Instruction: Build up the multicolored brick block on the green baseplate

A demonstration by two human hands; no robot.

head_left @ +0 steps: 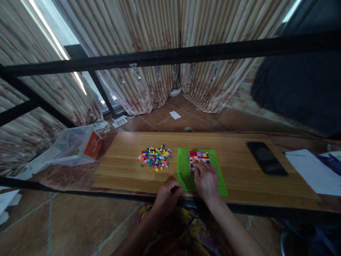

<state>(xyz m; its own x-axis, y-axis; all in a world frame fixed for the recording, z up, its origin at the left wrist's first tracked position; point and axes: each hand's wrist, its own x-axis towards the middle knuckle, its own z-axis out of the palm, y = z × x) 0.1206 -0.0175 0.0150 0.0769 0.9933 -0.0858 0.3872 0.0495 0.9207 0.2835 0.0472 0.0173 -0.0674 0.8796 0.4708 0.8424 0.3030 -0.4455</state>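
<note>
A green studded baseplate [183, 167] lies on the wooden board, with a block of small multicoloured bricks [199, 156] built up on it. My right hand [207, 180] is over the near part of this block, its fingers bent and pressed together at the bricks; whatever they pinch is hidden. My left hand [168, 193] rests at the board's front edge, by the plate's near left corner, with the fingers curled closed. What it holds, if anything, does not show. Left of the plate lies a loose heap of small coloured bricks [156, 157].
A black phone [267, 158] lies on the wooden board [119, 170] at the right, near white paper [315, 172]. At the left stands a clear plastic bin [73, 142] with an orange label. A dark metal rail [165, 58] crosses in front of the curtains.
</note>
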